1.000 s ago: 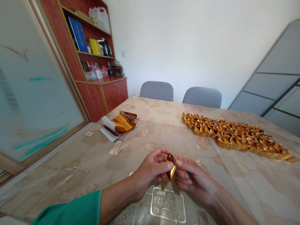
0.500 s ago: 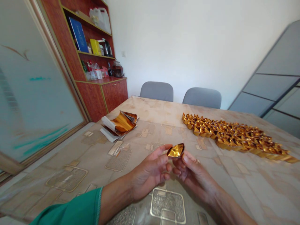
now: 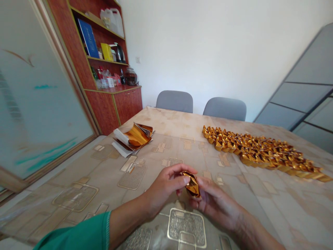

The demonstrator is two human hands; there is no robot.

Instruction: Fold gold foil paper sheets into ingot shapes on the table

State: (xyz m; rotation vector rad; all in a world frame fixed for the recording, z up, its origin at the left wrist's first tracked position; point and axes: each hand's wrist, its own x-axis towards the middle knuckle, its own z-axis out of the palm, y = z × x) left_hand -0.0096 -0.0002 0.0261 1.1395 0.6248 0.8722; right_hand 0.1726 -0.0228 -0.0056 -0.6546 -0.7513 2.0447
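Note:
Between my two hands is a small folded gold foil paper ingot (image 3: 192,187), held above the table and turned so its long side runs toward me. My left hand (image 3: 170,182) pinches its upper left side, with the thumb on the foil and the index finger over the far end. My right hand (image 3: 212,196) grips it from the right, its fingers partly hidden beneath. Off to the left lies a stack of gold foil sheets (image 3: 139,137) with white backs. Rows of finished gold paper ingots (image 3: 262,149) stand packed together on the right.
The table (image 3: 85,166) has a patterned cover under a clear sheet. Two grey chairs (image 3: 174,100) stand at its far edge. At the back left is a red-brown cabinet (image 3: 127,104) with bottles and a kettle; a frosted sliding door (image 3: 39,104) is nearer.
The paper ingot has turned from lying crosswise to pointing toward me and sits slightly lower. My left fingers have shifted over its far end. The sheets and rows have stayed put.

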